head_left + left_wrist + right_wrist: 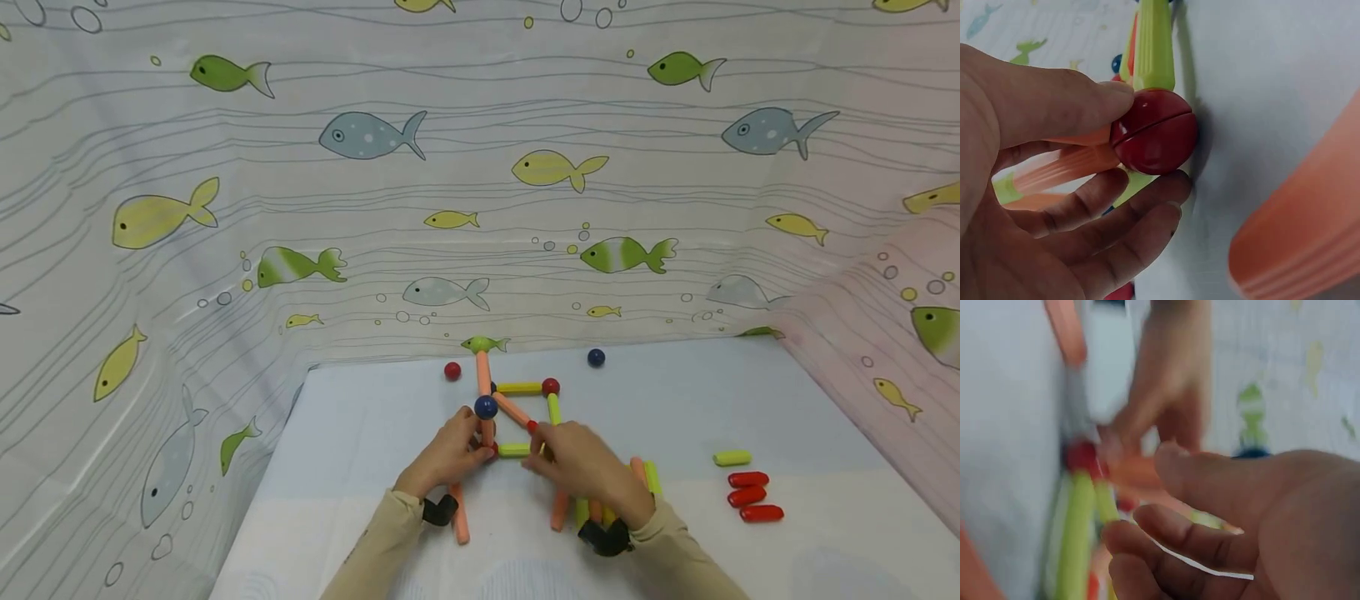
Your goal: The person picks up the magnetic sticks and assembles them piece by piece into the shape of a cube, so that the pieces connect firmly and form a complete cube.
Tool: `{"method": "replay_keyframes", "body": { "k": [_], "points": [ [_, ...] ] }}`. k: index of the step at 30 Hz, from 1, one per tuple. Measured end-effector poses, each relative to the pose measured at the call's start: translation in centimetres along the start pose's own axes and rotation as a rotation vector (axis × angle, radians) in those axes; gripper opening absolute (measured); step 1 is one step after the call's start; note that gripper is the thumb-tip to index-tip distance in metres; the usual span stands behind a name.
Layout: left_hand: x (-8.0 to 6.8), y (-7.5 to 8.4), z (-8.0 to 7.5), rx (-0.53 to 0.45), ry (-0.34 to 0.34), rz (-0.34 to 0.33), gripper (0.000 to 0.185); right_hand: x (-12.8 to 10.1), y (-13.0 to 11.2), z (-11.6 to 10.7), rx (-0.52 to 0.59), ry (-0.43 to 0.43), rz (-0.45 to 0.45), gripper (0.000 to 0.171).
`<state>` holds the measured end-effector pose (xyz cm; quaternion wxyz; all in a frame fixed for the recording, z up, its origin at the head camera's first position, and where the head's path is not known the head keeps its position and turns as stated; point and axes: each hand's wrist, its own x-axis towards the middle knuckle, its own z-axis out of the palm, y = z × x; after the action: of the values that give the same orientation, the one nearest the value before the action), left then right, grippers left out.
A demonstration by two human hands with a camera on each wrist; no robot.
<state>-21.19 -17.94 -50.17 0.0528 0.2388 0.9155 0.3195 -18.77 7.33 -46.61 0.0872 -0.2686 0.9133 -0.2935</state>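
Table point(360, 433): pale, wider right of red ball point(1163, 144) than left
Backdrop point(480, 254): fish-printed, behind red ball
Left hand point(447, 447): pinches red ball
Right hand point(585, 462): fingers loose, right of ball

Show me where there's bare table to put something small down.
Two patches look bare: the left side of the table, left of the loose red ball and left hand; and the far right, between the loose blue ball and lone lime stick. The middle is crowded: right hand, stick frame, loose sticks.
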Motion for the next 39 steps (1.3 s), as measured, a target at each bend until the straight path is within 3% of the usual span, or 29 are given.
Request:
{"method": "replay_keyframes", "body": {
  "k": [3, 6, 11, 16, 22, 26, 29, 34, 39],
  "points": [
    [0.0, -0.1, -0.2, -0.015, -0.003, -0.025, 0.012, -0.1, -2.1, 2.9, 0.05, -0.106, -0.095, 0.027],
    [-0.1, -0.1, -0.5, -0.038, -0.018, -0.037, 0.011, -0.2, -4.0, 6.4, 0.0, -0.139, -0.097, 0.041],
    [0.0, -0.2, -0.7, -0.052, -0.037, -0.032, 0.014, -0.2, -5.3, 10.7, -0.16, -0.015, -0.07, 0.056],
    [-0.1, -0.1, -0.7, -0.057, -0.028, -0.004, 0.007, -0.1, -5.5, 11.3, -0.193, 0.06, -0.052, 0.039],
    [-0.1, 0.0, -0.7, -0.053, 0.048, 0.001, 0.007, 0.4, -4.7, 8.2, -0.121, -0.002, -0.036, 0.019],
    [-0.1, 0.2, -0.7, -0.066, 0.111, -0.001, 0.013, 0.6, -3.0, 4.0, -0.012, -0.048, -0.015, 0.011],
    [-0.2, 0.5, -0.7, -0.062, 0.154, -0.007, 0.016, 0.6, -0.8, 0.5, 0.078, -0.032, -0.002, 0.008],
    [-0.2, 0.8, -0.8, -0.046, 0.194, -0.013, 0.015, 0.3, 3.6, -3.9, 0.181, 0.112, -0.003, 0.014],
    [-0.2, 0.9, -0.9, -0.062, 0.206, 0.043, 0.013, 0.1, 5.8, -5.2, 0.282, 0.311, 0.011, 0.02]
  ]
}}
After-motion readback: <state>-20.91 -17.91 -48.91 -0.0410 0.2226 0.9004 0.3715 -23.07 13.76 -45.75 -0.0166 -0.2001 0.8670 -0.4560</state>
